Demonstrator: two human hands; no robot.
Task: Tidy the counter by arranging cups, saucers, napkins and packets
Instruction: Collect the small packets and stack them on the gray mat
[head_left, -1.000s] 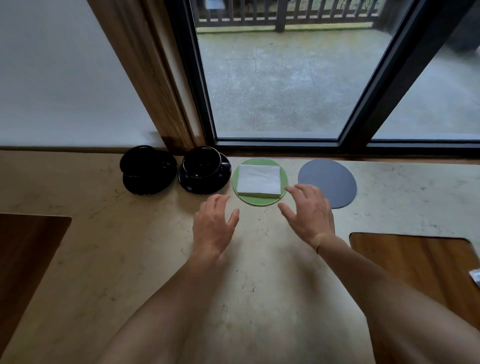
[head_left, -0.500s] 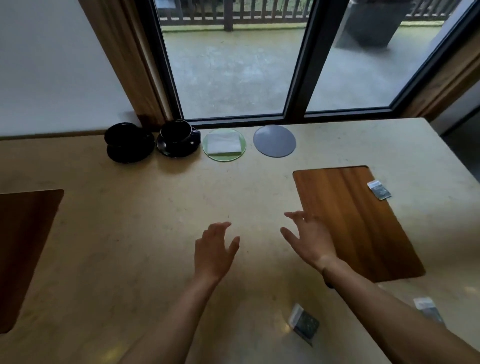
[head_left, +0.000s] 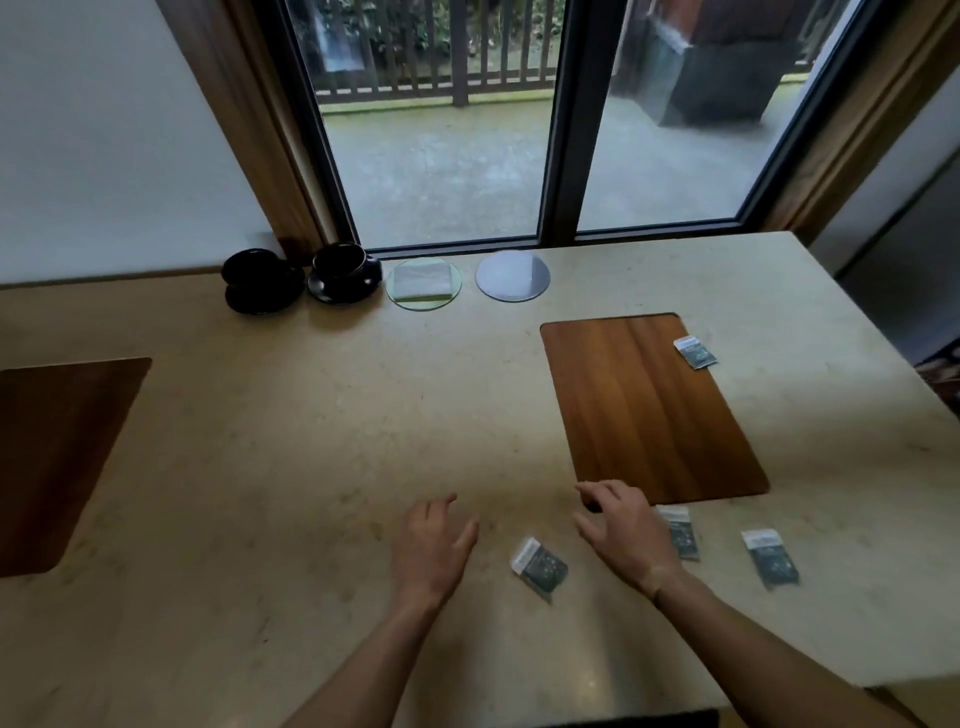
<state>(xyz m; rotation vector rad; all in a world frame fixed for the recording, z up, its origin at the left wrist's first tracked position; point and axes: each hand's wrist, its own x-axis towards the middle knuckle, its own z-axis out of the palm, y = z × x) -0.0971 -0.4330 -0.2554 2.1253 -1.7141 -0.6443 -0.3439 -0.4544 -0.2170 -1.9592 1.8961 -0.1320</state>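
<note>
- Your left hand hovers low over the tabletop, fingers loosely spread, holding nothing.
- Your right hand is likewise relaxed and empty, its fingertips at the near corner of the wooden mat.
- One packet lies between your hands; a second packet is just beside your right hand, partly hidden by it, and a third packet lies further right.
- A fourth packet rests on the mat's far right edge.
- By the window stand two black cups on saucers, a napkin on a green coaster, and a grey coaster.
</note>
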